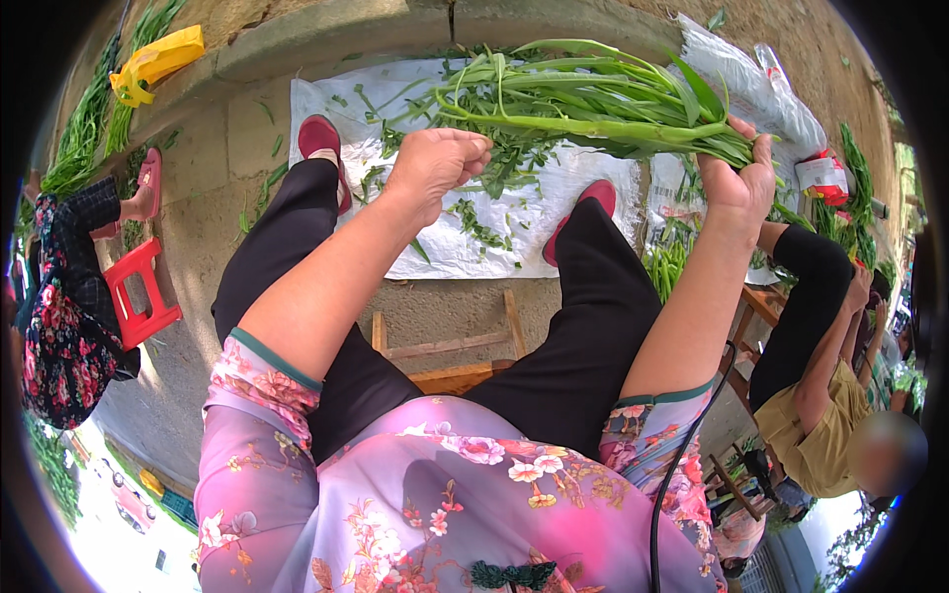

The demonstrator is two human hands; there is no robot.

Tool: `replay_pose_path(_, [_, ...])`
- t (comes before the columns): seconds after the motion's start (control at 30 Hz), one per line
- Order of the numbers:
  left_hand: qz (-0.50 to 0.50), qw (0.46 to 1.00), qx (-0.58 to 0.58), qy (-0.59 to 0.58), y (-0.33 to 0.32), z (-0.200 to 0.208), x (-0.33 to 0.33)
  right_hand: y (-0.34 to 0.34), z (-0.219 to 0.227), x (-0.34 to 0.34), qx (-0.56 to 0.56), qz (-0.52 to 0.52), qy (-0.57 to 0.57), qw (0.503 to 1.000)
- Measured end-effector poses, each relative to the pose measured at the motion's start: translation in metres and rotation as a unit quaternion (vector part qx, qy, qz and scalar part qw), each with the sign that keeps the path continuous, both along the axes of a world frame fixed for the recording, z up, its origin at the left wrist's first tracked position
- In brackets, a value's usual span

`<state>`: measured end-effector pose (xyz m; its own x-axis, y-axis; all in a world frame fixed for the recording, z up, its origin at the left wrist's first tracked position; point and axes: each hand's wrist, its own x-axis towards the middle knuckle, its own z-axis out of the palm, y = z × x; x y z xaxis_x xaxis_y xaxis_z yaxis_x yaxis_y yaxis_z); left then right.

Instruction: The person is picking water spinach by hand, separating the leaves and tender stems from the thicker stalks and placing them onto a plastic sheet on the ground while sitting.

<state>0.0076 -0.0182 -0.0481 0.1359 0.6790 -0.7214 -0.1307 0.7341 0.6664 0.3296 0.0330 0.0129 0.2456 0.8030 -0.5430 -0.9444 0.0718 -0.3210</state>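
Observation:
A bunch of long-stemmed leafy greens (593, 104) stretches sideways in front of me, its leafy part toward the left. My right hand (743, 180) is closed round the stem ends at its right side. Just below the leafy end is my left hand (437, 170), with fingers and thumb pinched together; what they hold, if anything, is too small to make out. Underneath, a white woven sheet (425, 259) lies on the ground, strewn with loose leaf scraps (481, 225). More cut greens (667, 265) lie at the sheet's right side.
I sit on a low wooden seat (450, 380), feet on the sheet. A red plastic stool (141, 292) and a person in flowered clothes (61, 346) are at left, below a yellow bag (163, 61). Another person (816, 420) sits at right. A white sack (746, 84) lies far right.

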Motion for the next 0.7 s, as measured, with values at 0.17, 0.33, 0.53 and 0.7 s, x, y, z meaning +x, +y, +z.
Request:
replay_pose_path(0.17, [-0.008, 1.000, 0.014, 0.008, -0.002, -0.002, 0.000, 0.000, 0.002, -0.002, -0.004, -0.013, 0.000, 1.000])
replay_pose_path(0.33, [-0.009, 0.999, 0.021, 0.026, -0.003, -0.003, 0.003, 0.001, 0.002, -0.002, -0.007, -0.022, -0.010, 1.000])
replay_pose_path(0.53, [-0.023, 0.997, 0.067, 0.044, -0.007, -0.003, 0.007, 0.001, 0.002, -0.009, -0.004, -0.007, 0.002, 1.000])
replay_pose_path(0.7, [-0.014, 0.997, 0.069, 0.034, -0.006, 0.006, 0.016, 0.004, 0.000, -0.021, -0.001, 0.011, 0.011, 1.000])
